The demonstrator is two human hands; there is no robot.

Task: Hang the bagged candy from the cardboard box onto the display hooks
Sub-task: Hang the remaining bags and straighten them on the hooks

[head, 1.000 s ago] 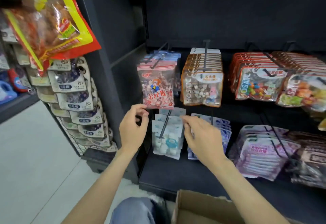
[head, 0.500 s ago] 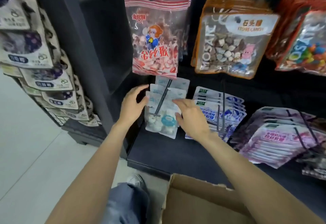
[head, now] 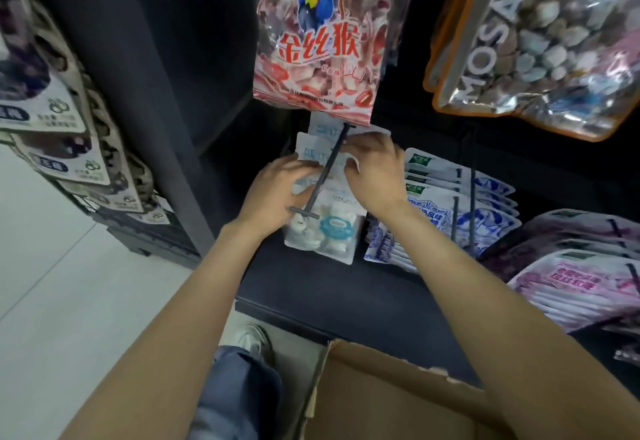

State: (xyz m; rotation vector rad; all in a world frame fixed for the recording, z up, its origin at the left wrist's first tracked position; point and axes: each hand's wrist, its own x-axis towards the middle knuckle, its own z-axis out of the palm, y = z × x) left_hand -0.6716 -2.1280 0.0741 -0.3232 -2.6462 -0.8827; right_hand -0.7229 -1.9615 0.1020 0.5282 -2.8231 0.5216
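So the clear candy bag (head: 323,228) with white sweets and a blue label is hanging on the dark display hook (head: 327,169), right at the front of a small stack of the same bags. The hook's crossbar tip sticks out just in front of it. The left hand (head: 273,193) is on the bag's left edge, fingers curled around the side of it. The right hand (head: 375,176) is on the other side of the hook, fingers pinching the white header of the bags a bit further back on the rod.

Directly above the hook hangs a red-and-white bag with a cartoon monkey (head: 320,34), its bottom edge nearly covering the rear of the stack. Up and right of the hook is an orange-trimmed pouch reading MOSAIC (head: 540,41). Just right of the hook, blue-and-white bags (head: 460,204) hang on the next peg, with pink bags (head: 571,273) beyond them. Below the hook sits the black shelf (head: 346,294), and the open cardboard box (head: 398,401) is nearest the camera, beside a denim knee and a shoe (head: 252,339).
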